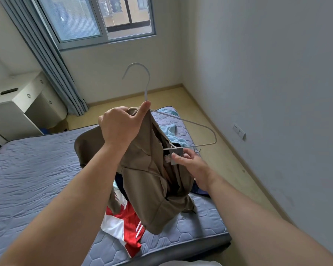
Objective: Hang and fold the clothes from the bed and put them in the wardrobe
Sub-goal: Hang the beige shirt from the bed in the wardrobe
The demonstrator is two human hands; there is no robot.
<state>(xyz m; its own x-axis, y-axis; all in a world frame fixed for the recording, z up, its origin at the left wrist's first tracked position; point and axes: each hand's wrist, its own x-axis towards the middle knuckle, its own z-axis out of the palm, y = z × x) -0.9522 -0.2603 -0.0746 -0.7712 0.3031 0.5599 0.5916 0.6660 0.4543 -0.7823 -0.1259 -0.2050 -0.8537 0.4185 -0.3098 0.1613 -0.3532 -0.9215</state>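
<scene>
The left hand, in the middle of the frame, is closed tight around the neck of a thin white wire hanger and the bunched top of a brown soft cloth top. It holds both up high, most likely so the top can hang down freely and be easy to fit on. Only one side of the hanger looks to be inside the top. The other side sticks out bare to the right. The right hand, just right of the middle, pinches a small grey tag at the open neck of the top with its thumb and fingers. It seems to be pulling the neck open so the bare side can go in. Below, more clothes wait on the blue-grey quilted bed: a red and white striped shirt at the bottom middle and a light blue cloth behind the hanger. Something dark lies under the brown top, but I cannot tell what it is. The left side of the hanger is hidden by the hand and the cloth. The wardrobe is not in the picture at all. In the upper left are a grey curtain and a white desk with drawers, cut off by the edge.
</scene>
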